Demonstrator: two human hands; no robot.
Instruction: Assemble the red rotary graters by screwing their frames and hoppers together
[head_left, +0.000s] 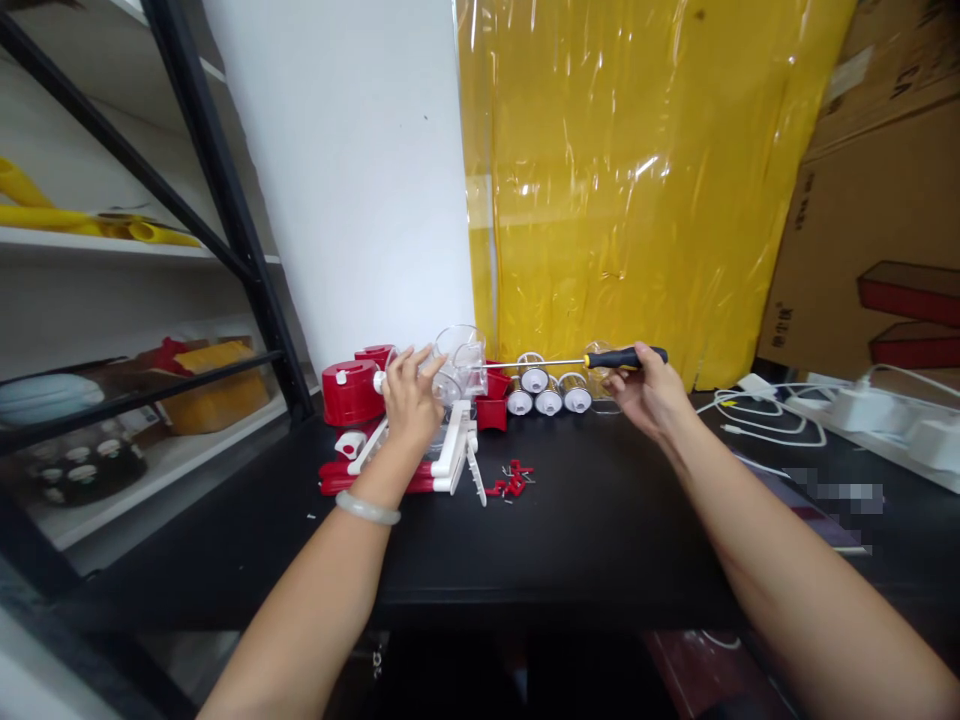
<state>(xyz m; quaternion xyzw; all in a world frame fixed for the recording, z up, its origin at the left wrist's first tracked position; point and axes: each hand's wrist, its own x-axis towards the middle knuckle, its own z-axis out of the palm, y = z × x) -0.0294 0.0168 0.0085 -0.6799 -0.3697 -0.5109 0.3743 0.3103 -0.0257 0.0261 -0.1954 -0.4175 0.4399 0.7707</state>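
Held above the black table, a clear plastic container [454,366] lies on its side in my left hand [412,395], whose fingers wrap its near left part. My right hand [651,392] grips a long screwdriver [622,358] by its black and yellow handle. The shaft points left and its tip reaches the clear part at the container's right end; the exact contact is too small to tell. White frame parts [452,450] and red bars [341,478] lie below my left hand. Small red pieces and screws [514,482] are scattered to their right.
Red round housings [352,392] stand at the back left. Several clear cylinders with white ends [548,397] and red bins [492,408] sit behind. White cables and a power strip [885,415] lie at right on the black table [570,540]. A shelf rack [225,200] borders the left.
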